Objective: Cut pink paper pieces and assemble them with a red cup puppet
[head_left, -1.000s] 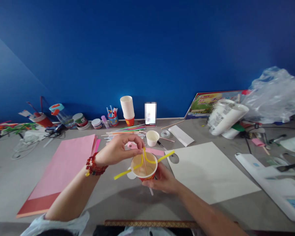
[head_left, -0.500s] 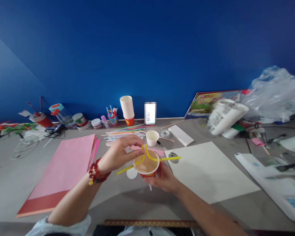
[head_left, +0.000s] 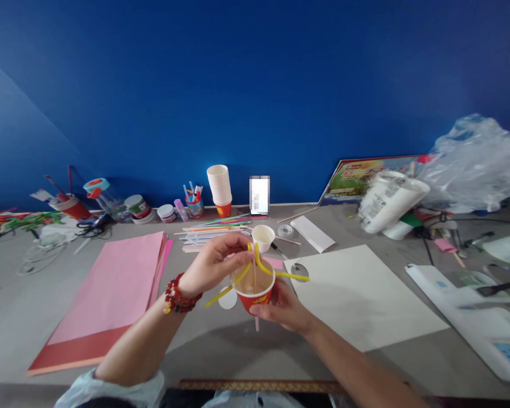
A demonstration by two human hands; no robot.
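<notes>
A red paper cup (head_left: 255,304) is held up over the table, its white rim tilted toward me. My right hand (head_left: 283,310) wraps its right side and base. Two bent yellow straws (head_left: 295,277) pass through the cup's sides, one poking out left and one right, their inner ends rising together above the rim. Between them a thin pale straw (head_left: 257,324) runs through the cup and sticks out below its bottom. My left hand (head_left: 219,263) pinches at the top of the left yellow straw, fingers closed; the exact contact is partly hidden.
Behind the hands are a small white cup (head_left: 263,237), tape roll (head_left: 285,230), loose straws (head_left: 199,240) and stacked paper cups (head_left: 219,184). Pink paper (head_left: 110,289) lies left, a white sheet (head_left: 365,300) right. A white power strip (head_left: 459,317) sits far right.
The cup has tipped, showing more of its red front, and the pale straw extends further below. My left hand has shifted slightly right; the outer ends of the yellow straws have dipped.
</notes>
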